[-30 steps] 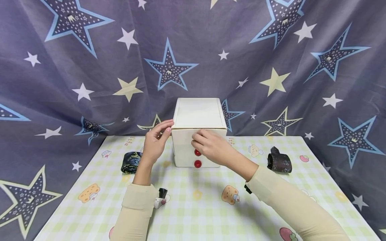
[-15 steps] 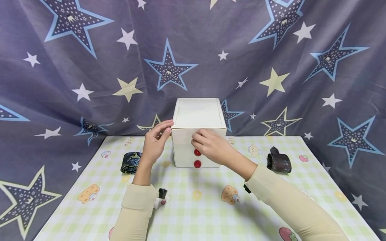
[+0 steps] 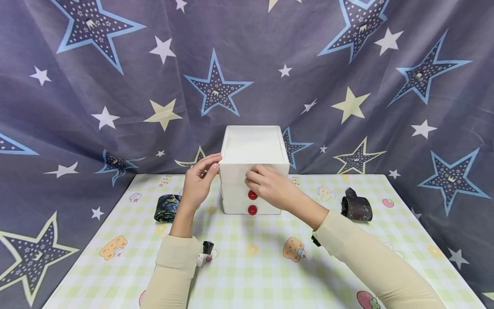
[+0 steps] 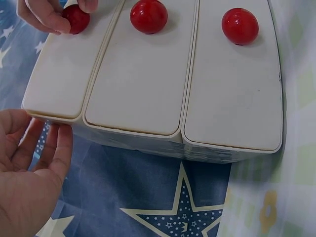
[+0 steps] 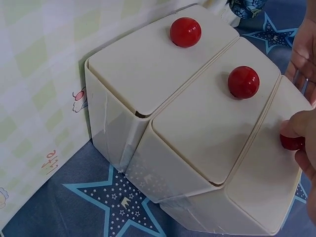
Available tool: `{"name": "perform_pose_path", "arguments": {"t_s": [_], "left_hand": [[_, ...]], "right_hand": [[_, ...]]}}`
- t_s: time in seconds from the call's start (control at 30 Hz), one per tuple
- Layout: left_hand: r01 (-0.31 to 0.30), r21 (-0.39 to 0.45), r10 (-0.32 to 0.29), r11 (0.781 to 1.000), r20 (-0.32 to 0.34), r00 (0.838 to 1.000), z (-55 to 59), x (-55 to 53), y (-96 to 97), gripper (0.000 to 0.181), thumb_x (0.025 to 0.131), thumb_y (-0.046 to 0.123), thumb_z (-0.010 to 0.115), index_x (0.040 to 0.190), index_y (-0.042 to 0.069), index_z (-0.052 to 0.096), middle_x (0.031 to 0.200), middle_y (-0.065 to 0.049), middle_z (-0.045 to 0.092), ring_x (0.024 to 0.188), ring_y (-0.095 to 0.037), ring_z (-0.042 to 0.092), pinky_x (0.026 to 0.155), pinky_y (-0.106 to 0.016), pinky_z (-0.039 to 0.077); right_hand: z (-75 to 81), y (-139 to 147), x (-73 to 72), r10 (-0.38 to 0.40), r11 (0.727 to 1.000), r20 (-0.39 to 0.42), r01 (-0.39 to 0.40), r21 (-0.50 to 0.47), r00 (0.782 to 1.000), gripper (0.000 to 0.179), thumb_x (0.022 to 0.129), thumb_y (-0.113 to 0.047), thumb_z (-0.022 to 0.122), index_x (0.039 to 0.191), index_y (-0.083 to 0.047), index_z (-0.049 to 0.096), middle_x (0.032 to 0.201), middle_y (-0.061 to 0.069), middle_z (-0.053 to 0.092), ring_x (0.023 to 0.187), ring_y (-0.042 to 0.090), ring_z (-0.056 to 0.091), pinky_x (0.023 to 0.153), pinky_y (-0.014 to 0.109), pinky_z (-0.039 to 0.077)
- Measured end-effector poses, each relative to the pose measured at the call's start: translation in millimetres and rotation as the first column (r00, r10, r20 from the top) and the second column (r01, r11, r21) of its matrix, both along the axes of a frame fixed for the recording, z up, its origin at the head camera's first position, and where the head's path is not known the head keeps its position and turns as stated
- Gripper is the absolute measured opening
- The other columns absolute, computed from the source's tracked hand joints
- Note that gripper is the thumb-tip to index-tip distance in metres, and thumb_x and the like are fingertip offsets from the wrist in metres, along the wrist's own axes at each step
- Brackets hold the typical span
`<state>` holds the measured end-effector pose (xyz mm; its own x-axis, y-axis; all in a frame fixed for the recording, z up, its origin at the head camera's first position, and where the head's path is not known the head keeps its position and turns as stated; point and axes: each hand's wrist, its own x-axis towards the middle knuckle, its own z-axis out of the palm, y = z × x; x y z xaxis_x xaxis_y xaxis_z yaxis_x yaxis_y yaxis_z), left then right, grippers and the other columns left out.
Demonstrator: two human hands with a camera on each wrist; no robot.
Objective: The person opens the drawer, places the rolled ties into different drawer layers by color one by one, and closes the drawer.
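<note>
A white cabinet (image 3: 253, 146) of three stacked drawers stands at the back of the table. Each drawer front carries a round red knob. My right hand (image 3: 269, 185) pinches the top drawer's red knob (image 4: 76, 19), which the fingers hide in the head view. My left hand (image 3: 197, 182) steadies the cabinet's upper left front corner, its fingertips touching the side with the fingers fairly straight. The middle knob (image 5: 243, 82) and bottom knob (image 5: 185, 32) are untouched. All three drawer fronts sit nearly flush with the casing.
A dark blue patterned rolled necktie (image 3: 167, 209) lies left of the cabinet, partly behind the left forearm. A dark brown rolled necktie (image 3: 358, 207) lies to the right. The table has a green checked cloth (image 3: 247, 274); a star-printed curtain (image 3: 262, 38) hangs behind.
The thin gap along the top drawer's upper edge has closed as the right hand pushed the drawer in slightly. The left hand stays at the cabinet's corner.
</note>
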<state>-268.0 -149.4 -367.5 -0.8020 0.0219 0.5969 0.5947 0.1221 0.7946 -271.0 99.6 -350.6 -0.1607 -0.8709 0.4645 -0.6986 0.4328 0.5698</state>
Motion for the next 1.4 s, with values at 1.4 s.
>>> {"name": "perform_pose_path", "arguments": {"t_s": [1.4], "left_hand": [[-0.026, 0.003, 0.026, 1.0, -0.053, 0.998, -29.2, -21.1, -3.8, 0.028, 0.103, 0.008, 0.062, 0.129, 0.001, 0.07, 0.14, -0.012, 0.063, 0.109, -0.008, 0.064, 0.085, -0.017, 0.054]], "right_hand": [[2.4, 1, -2.2, 0.027, 1.0, 0.038, -0.026, -0.015, 0.999, 0.019, 0.09, 0.004, 0.074, 0.107, -0.004, 0.075, 0.109, 0.006, 0.068, 0.105, 0.023, 0.059, 0.097, 0.03, 0.051]]}}
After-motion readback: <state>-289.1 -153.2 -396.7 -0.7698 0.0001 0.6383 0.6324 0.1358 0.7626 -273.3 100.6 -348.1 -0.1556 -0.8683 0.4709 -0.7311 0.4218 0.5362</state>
